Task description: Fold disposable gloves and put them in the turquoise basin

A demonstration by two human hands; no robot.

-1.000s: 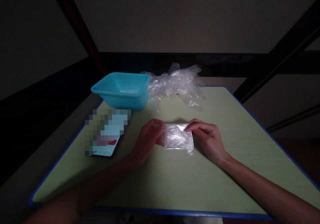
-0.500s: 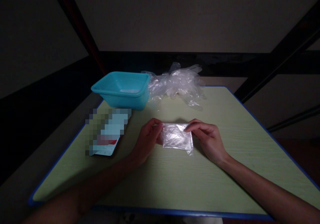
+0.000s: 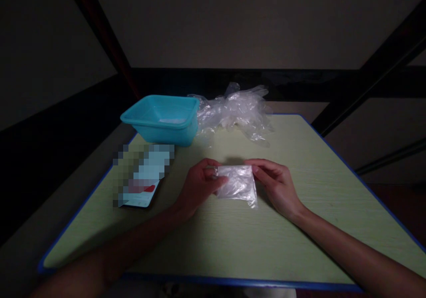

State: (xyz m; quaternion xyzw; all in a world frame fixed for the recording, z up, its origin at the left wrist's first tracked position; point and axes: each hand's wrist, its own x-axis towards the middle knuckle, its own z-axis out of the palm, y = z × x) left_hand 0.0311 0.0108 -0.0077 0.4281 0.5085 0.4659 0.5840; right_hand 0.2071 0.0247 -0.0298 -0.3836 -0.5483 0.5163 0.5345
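Observation:
A folded rectangle of clear plastic film is stretched between my hands, just over the middle of the table. It is shiny and wrinkled, and a loose bit hangs from its lower right corner. My left hand pinches the left end, thumb lying across the front and fingers behind. At the upper right corner, my right hand grips the film between thumb and fingers, with the index finger along the top edge. Behind them lies a loose heap of clear plastic, with glove-like finger shapes.
A turquoise plastic basin stands at the back left of the pale table, which has a blue edge. In front of the basin lies a phone with a lit screen, partly pixelated. A dark wall rises behind.
My left thumb has slid rightward over the film's front. My right index finger has moved from the front to the top edge, and the right thumb now shows at the corner.

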